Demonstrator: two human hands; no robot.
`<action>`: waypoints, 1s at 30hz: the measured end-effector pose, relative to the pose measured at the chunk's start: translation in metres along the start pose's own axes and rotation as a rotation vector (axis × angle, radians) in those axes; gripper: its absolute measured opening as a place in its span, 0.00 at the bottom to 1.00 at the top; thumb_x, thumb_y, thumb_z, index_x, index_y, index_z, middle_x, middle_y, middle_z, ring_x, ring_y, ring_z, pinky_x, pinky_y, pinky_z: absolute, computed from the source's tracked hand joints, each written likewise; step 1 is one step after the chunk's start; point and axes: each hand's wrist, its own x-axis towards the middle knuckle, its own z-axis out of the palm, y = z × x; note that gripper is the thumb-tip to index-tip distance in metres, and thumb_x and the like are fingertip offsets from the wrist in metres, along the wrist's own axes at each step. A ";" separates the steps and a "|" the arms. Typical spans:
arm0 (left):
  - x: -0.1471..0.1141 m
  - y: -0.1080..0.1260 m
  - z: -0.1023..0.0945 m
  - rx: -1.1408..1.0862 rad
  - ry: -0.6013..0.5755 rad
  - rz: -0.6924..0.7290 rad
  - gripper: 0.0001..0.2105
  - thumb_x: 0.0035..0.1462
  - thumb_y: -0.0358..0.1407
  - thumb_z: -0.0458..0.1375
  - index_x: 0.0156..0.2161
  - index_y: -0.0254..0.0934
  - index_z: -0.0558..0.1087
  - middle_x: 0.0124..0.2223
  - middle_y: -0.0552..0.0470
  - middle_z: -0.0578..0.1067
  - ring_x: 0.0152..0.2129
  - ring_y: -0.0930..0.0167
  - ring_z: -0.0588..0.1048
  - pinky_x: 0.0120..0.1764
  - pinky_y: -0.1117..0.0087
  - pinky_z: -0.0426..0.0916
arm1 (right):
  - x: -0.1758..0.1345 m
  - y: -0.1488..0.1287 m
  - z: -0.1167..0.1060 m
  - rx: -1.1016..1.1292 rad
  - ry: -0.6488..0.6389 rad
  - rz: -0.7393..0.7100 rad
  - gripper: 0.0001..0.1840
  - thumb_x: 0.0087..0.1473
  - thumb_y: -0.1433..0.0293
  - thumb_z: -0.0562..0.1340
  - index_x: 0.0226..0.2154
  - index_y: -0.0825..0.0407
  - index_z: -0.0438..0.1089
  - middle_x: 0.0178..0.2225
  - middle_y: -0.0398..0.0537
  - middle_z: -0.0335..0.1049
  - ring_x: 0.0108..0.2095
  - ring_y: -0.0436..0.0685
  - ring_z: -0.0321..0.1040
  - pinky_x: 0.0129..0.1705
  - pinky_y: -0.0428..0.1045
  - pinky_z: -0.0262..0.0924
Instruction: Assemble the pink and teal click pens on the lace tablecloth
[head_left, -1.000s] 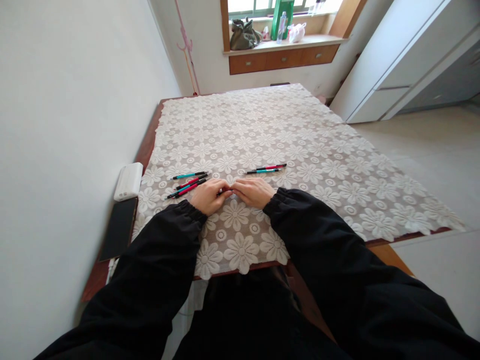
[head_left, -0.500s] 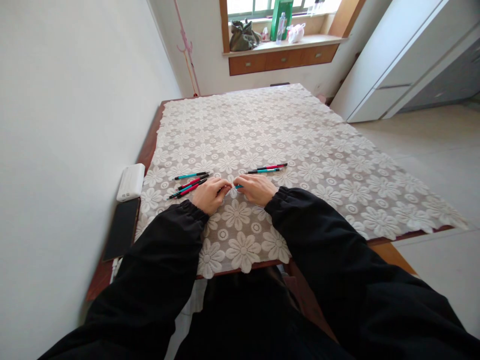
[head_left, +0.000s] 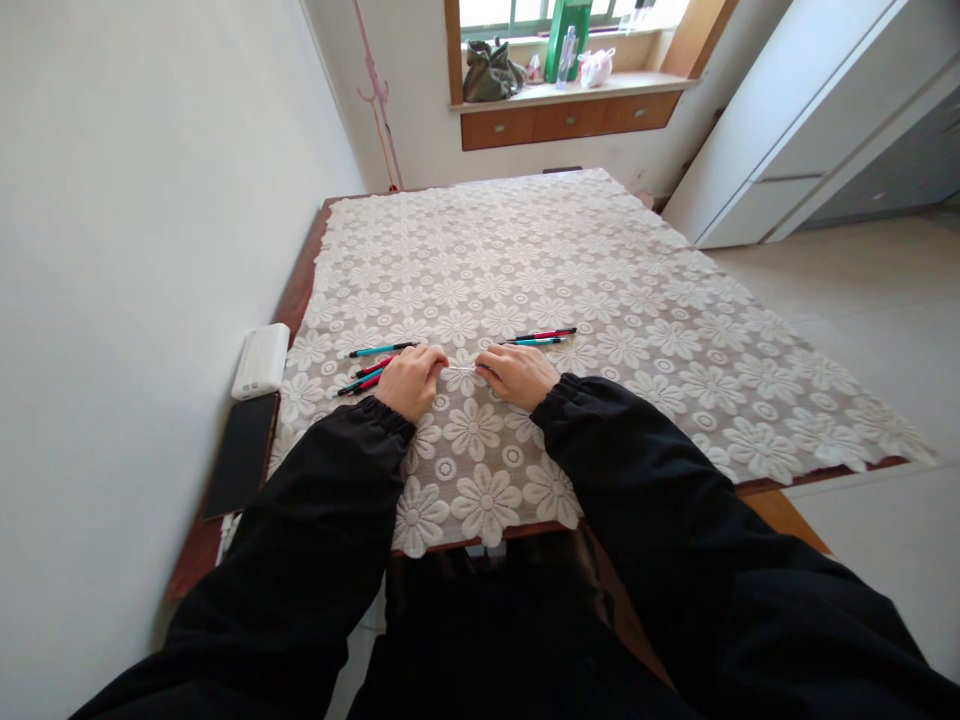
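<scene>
A thin whitish rod [head_left: 461, 368] spans the gap between my two hands, just above the lace tablecloth [head_left: 487, 430]. My left hand [head_left: 414, 382] is closed in a pinch at its left end. At the other end, my right hand [head_left: 519, 376] pinches with curled fingers, hiding whatever else it grips. Beside my left hand lie a teal pen [head_left: 379, 351] and several red and teal pens [head_left: 363, 381], partly covered by the hand. Beyond my right hand rest a red-and-black pen [head_left: 547, 333] and a teal pen [head_left: 538, 342].
At the table's left edge are a white power bank [head_left: 261, 361] and a dark phone [head_left: 241, 457], close to the white wall. A windowsill [head_left: 555, 92] at the back holds a dark bag [head_left: 491, 72], a bottle and a white plastic bag.
My hands have drawn apart, the left one shifting left, and the thin whitish rod now shows between them. The blue piece at my right fingertips is no longer visible.
</scene>
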 end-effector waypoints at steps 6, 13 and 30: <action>0.000 0.000 0.002 0.002 0.042 -0.015 0.10 0.68 0.33 0.52 0.43 0.40 0.77 0.46 0.44 0.80 0.48 0.58 0.75 0.53 0.55 0.70 | 0.001 -0.001 -0.004 -0.011 0.004 0.026 0.12 0.70 0.66 0.56 0.47 0.53 0.72 0.38 0.52 0.79 0.37 0.59 0.71 0.39 0.53 0.49; 0.000 -0.002 0.001 0.020 0.001 0.024 0.08 0.68 0.36 0.55 0.44 0.40 0.77 0.47 0.44 0.79 0.48 0.58 0.75 0.52 0.56 0.70 | 0.001 0.000 -0.007 -0.140 -0.024 -0.232 0.10 0.68 0.69 0.58 0.41 0.53 0.75 0.44 0.54 0.77 0.43 0.60 0.68 0.44 0.55 0.48; 0.000 -0.001 0.002 -0.031 -0.009 0.070 0.08 0.69 0.37 0.56 0.43 0.41 0.78 0.46 0.46 0.80 0.47 0.59 0.75 0.52 0.57 0.69 | 0.000 0.008 -0.007 -0.064 0.004 -0.267 0.09 0.66 0.74 0.62 0.40 0.49 0.79 0.41 0.50 0.77 0.46 0.60 0.63 0.52 0.58 0.43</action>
